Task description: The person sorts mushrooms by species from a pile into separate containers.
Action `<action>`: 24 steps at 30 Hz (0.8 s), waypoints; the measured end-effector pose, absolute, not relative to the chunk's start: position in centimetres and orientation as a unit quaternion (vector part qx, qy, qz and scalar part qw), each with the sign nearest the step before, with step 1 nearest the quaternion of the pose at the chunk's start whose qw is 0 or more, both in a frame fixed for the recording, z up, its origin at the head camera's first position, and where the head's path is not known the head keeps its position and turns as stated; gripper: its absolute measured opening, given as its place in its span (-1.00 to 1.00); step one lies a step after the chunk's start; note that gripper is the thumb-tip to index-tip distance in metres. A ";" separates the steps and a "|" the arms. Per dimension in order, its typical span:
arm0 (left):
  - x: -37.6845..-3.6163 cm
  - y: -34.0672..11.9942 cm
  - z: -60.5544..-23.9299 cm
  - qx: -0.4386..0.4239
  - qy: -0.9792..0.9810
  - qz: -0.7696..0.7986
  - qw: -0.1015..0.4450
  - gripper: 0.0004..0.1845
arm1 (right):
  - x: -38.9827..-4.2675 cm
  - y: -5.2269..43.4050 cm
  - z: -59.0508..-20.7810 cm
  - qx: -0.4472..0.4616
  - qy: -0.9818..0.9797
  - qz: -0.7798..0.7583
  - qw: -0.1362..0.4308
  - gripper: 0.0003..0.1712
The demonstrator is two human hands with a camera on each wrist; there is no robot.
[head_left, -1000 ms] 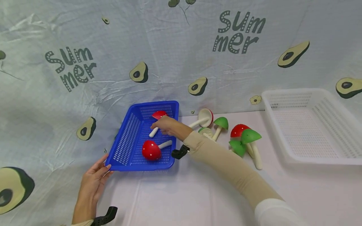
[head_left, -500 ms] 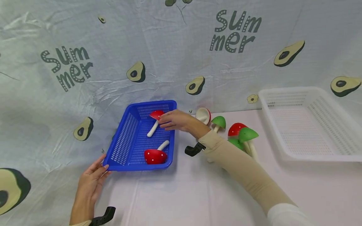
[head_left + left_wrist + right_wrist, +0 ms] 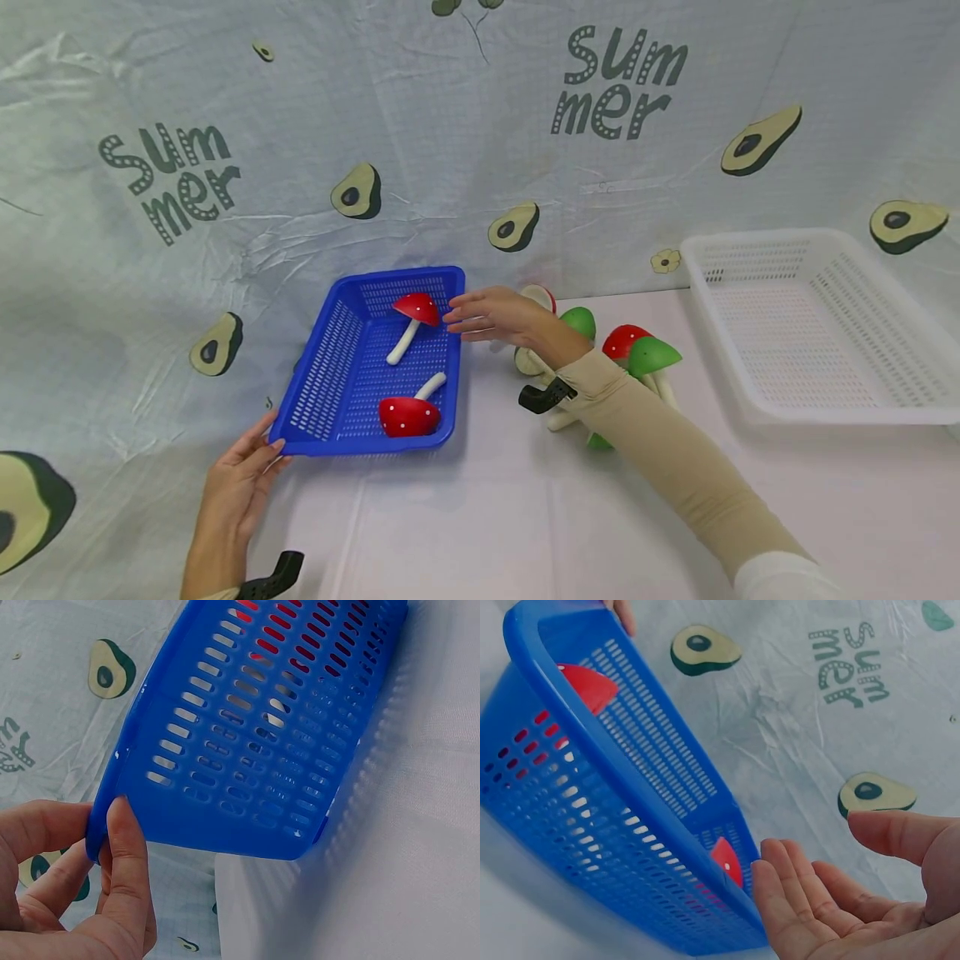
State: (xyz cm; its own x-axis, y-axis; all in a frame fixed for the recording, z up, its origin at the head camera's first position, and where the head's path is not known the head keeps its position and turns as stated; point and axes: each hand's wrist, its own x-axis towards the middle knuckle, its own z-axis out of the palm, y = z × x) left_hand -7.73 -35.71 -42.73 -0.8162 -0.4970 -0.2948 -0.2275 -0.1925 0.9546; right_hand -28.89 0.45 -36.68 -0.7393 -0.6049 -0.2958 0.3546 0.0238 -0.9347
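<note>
A blue basket [image 3: 318,371] sits on the white table against the avocado-print cloth. Two red mushrooms lie inside: one at the far end [image 3: 417,307], one at the near end [image 3: 407,416]. My left hand [image 3: 262,454] pinches the basket's near left corner; in the left wrist view the thumb [image 3: 126,840] presses on the outer wall of the blue basket [image 3: 255,742]. My right hand [image 3: 480,315] hovers empty with straight fingers just right of the basket's far right corner. The right wrist view shows the bare palm of this hand [image 3: 832,877] beside the basket [image 3: 622,817].
A pile of toy mushrooms lies right of the basket: green caps [image 3: 651,354] [image 3: 579,320], a red cap [image 3: 621,340] and a white-undersided one [image 3: 542,293], partly behind my right arm. A white basket [image 3: 847,412] stands at the far right. The cloth rises as a backdrop.
My right hand let go of the far red mushroom and drew back to the right, out of the basket. The left hand stayed on the corner.
</note>
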 end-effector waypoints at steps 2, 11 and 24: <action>-7.7 -35.7 -42.7 0.275 -0.620 -0.730 0.092 -0.37 | -28.9 1.1 -36.7 -0.103 0.626 -0.693 0.342 -0.43; -7.6 -35.9 -42.8 0.254 -0.606 -0.748 0.091 -0.39 | -28.7 3.9 -36.6 -0.112 0.622 -0.700 0.332 -0.47; -7.6 -36.0 -42.8 0.247 -0.599 -0.756 0.092 -0.40 | -28.8 7.0 -37.5 -0.116 0.613 -0.714 0.316 -0.42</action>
